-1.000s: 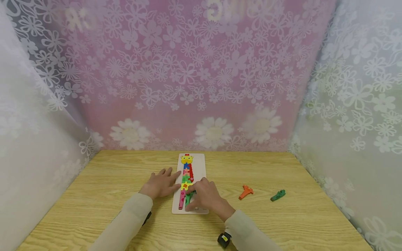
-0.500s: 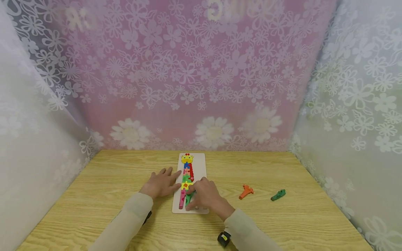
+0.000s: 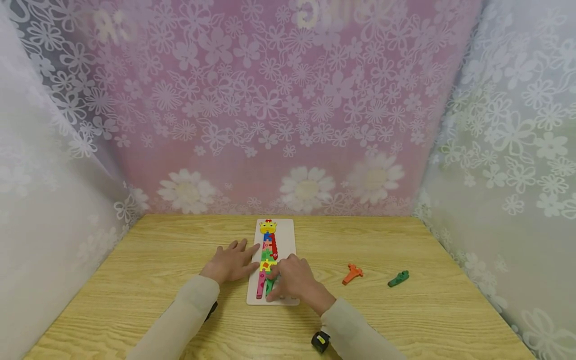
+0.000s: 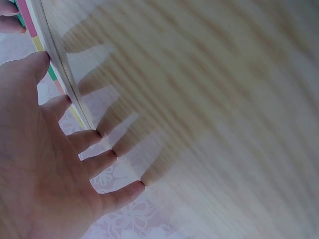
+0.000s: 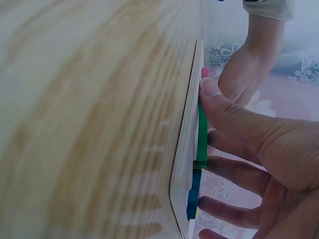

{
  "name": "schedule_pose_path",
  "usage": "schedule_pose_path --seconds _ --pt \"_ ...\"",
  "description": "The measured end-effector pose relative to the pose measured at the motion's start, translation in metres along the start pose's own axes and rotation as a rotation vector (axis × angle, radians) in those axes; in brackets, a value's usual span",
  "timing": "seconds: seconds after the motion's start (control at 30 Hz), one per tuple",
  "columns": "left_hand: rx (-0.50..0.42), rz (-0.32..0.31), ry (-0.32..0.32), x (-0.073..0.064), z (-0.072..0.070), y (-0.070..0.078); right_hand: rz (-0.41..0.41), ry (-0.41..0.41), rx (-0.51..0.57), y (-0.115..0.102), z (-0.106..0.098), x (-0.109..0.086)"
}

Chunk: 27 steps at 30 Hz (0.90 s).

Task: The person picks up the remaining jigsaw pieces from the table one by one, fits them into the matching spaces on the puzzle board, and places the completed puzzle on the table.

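A white puzzle board (image 3: 286, 235) lies lengthwise, bearing a giraffe of coloured pieces with a yellow head (image 3: 268, 227). My left hand (image 3: 229, 263) rests flat on the table at its left side, fingers spread. In the left wrist view the thumb (image 4: 37, 64) touches the board's edge. My right hand (image 3: 294, 280) reaches over the lower part and holds a green leg piece (image 3: 269, 286) lying on the board. The right wrist view has the thumb (image 5: 212, 92) at one end of this green piece and fingers at the other. A dark blue piece (image 5: 194, 194) sits beside it under the fingertips.
Right of the board, an orange piece (image 3: 352, 274) and a dark green piece (image 3: 398, 278) lie loose on the wooden table (image 3: 180, 240). Flower-patterned curtains (image 3: 288, 125) stand behind and on both sides.
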<state>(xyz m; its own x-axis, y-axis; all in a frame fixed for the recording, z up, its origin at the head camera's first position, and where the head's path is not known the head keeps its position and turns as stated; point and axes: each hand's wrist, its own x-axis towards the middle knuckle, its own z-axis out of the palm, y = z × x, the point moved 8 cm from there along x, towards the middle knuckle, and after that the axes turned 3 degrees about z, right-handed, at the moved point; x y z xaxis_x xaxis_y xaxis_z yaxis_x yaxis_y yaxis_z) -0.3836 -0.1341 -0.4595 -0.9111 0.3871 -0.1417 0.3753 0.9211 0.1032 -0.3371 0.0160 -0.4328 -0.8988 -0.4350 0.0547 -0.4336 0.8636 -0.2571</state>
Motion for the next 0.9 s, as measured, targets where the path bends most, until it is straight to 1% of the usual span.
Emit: schedule_pose_path --seconds 0.4,0.57,0.9 --pt "-0.017 -0.009 0.004 -0.0018 0.0022 -0.0008 0.002 -0.012 -0.015 -0.0027 -0.0002 -0.0027" --pt "-0.017 -0.010 0.005 -0.0016 0.0027 -0.0016 0.011 -0.018 -0.016 -0.0028 0.0001 -0.0025" --pt "-0.005 -0.010 0.006 -0.0010 0.0024 -0.0020 0.002 -0.010 -0.030 -0.0044 -0.0012 -0.0025"
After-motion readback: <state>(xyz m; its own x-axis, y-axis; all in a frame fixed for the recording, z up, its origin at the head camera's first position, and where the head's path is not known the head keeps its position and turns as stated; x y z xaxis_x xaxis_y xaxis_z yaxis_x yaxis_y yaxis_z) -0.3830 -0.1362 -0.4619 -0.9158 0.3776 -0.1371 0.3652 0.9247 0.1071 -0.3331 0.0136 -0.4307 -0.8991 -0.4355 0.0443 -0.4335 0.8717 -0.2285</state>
